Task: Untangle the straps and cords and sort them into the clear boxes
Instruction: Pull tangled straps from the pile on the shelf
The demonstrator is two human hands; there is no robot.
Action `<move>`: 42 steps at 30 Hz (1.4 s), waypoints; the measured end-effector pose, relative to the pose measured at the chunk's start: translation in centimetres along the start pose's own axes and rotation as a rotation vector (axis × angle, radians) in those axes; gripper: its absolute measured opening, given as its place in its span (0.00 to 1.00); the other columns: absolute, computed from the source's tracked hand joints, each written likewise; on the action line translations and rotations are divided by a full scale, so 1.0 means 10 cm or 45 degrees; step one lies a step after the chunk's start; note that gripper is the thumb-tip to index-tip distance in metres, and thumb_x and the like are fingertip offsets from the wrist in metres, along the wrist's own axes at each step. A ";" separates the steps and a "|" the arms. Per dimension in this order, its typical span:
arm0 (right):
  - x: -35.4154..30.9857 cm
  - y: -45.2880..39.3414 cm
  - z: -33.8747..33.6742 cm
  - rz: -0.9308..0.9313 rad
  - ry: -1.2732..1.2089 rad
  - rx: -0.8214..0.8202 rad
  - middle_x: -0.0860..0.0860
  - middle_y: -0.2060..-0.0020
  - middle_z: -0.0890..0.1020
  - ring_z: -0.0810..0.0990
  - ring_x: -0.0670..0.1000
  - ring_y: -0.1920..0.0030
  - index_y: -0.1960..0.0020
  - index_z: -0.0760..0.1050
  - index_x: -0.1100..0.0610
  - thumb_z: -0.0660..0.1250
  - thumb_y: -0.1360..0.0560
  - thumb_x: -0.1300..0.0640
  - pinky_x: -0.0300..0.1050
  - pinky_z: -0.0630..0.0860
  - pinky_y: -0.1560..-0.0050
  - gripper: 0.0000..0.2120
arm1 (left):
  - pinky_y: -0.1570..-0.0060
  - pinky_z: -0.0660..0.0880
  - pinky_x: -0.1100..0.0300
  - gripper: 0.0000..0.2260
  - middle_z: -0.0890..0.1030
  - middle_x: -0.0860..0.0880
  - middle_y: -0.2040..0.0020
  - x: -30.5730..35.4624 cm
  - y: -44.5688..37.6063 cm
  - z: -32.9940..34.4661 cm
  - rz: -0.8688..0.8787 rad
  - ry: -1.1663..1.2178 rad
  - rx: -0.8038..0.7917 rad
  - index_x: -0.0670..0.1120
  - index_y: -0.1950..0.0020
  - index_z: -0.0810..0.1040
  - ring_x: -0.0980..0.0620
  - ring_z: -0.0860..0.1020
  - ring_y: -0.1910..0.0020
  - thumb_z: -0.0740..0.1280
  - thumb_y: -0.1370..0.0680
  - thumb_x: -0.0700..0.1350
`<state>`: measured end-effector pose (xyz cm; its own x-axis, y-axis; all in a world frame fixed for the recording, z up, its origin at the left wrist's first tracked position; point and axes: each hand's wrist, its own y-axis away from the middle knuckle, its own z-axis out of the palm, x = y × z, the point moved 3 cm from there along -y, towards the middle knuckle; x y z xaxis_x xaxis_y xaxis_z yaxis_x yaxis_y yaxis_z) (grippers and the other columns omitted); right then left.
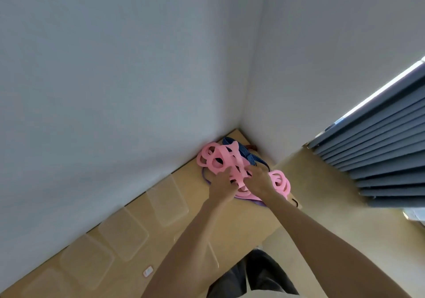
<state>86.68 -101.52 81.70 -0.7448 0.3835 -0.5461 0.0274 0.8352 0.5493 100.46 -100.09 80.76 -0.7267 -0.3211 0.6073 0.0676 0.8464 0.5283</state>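
A: Where is the tangle?

B: In the far corner of the wooden table, against the white wall. It is mostly a wide pink strap looped over itself many times. Both hands are in the middle of it.

A: What is the left hand doing?

B: The left hand has its fingers curled into the pink loops, gripping a band at the fingertips. More pink coils rise just beyond those fingers, toward the wall.

A: And the right?

B: The right hand is also bent round the pink strap, its fingers closed on a band just beside the left fingertips. A further bunch of pink loops lies right next to its knuckles, on the outer side.

A: Any other cords?

B: A dark blue striped strap runs beyond the right fingers, partly under the pink. A purple cord shows just outside the left fingers and again below the right wrist. Past the blue strap something reddish peeks out; I cannot tell what.

A: The boxes?

B: Several clear boxes sit in a row along the wall, well back from the left fingers, toward the person. A small white tag lies near them.
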 end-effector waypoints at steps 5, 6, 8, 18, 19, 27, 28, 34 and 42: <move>0.01 0.07 -0.11 -0.008 0.062 0.108 0.56 0.48 0.80 0.79 0.59 0.49 0.42 0.80 0.62 0.66 0.31 0.70 0.48 0.77 0.52 0.18 | 0.46 0.76 0.53 0.22 0.70 0.42 0.31 -0.02 -0.05 -0.07 -0.027 -0.237 0.101 0.46 0.29 0.71 0.42 0.73 0.37 0.66 0.24 0.43; -0.02 0.10 -0.16 -0.013 0.098 0.185 0.56 0.50 0.81 0.80 0.60 0.50 0.46 0.81 0.62 0.66 0.32 0.70 0.49 0.77 0.52 0.16 | 0.46 0.77 0.51 0.22 0.69 0.41 0.30 0.03 -0.06 -0.11 0.003 -0.264 0.181 0.45 0.31 0.72 0.41 0.73 0.38 0.66 0.25 0.42; -0.07 0.19 -0.27 -0.032 0.120 0.312 0.55 0.56 0.79 0.77 0.60 0.54 0.52 0.78 0.60 0.64 0.34 0.71 0.49 0.73 0.58 0.13 | 0.47 0.78 0.48 0.22 0.67 0.39 0.28 0.19 -0.05 -0.17 0.060 -0.260 0.299 0.44 0.30 0.71 0.40 0.72 0.36 0.65 0.25 0.39; 0.44 1.01 -0.98 -0.057 -0.107 0.496 0.55 0.39 0.79 0.79 0.58 0.41 0.31 0.75 0.55 0.64 0.24 0.65 0.51 0.76 0.43 0.22 | 0.53 0.77 0.51 0.10 0.82 0.47 0.47 1.23 0.35 0.24 0.599 -0.129 0.311 0.43 0.43 0.80 0.46 0.80 0.51 0.64 0.22 0.37; 0.58 1.14 -1.05 -0.032 -0.115 0.526 0.55 0.38 0.79 0.78 0.58 0.40 0.30 0.74 0.55 0.64 0.23 0.64 0.51 0.75 0.42 0.22 | 0.53 0.76 0.52 0.10 0.82 0.47 0.47 1.31 0.43 0.35 0.620 -0.141 0.296 0.43 0.43 0.80 0.46 0.80 0.50 0.63 0.22 0.37; 2.04 2.60 -1.37 0.091 -0.078 0.860 0.53 0.38 0.78 0.70 0.56 0.31 0.32 0.75 0.57 0.63 0.28 0.66 0.55 0.62 0.27 0.24 | 0.42 0.72 0.61 0.19 0.75 0.48 0.31 1.90 1.43 1.70 0.845 -0.314 0.143 0.47 0.29 0.74 0.49 0.78 0.38 0.66 0.21 0.38; 2.28 2.82 -1.38 0.120 -0.090 0.889 0.53 0.39 0.78 0.70 0.56 0.31 0.32 0.74 0.57 0.63 0.28 0.66 0.54 0.62 0.27 0.24 | 0.43 0.72 0.62 0.19 0.75 0.48 0.31 1.99 1.60 1.91 0.879 -0.339 0.128 0.47 0.29 0.73 0.49 0.78 0.37 0.66 0.20 0.38; 3.62 4.12 -1.35 0.349 -0.199 1.052 0.53 0.40 0.77 0.72 0.57 0.34 0.30 0.73 0.54 0.67 0.28 0.62 0.50 0.64 0.31 0.26 | 0.38 0.74 0.56 0.20 0.75 0.47 0.32 2.57 2.80 3.19 1.147 -0.419 -0.068 0.48 0.28 0.73 0.49 0.76 0.36 0.64 0.20 0.40; 4.95 5.56 -1.41 0.754 -0.422 1.259 0.57 0.29 0.72 0.71 0.60 0.30 0.27 0.70 0.52 0.66 0.27 0.61 0.53 0.63 0.29 0.28 | 0.44 0.75 0.53 0.21 0.78 0.45 0.37 3.26 4.08 4.79 1.416 -0.638 -0.415 0.48 0.28 0.73 0.46 0.79 0.44 0.65 0.21 0.40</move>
<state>41.94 -41.65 94.08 -0.2396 0.7721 -0.5886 0.9164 0.3800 0.1254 46.76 -55.66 93.71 -0.3430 0.7517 0.5633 0.9206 0.3882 0.0426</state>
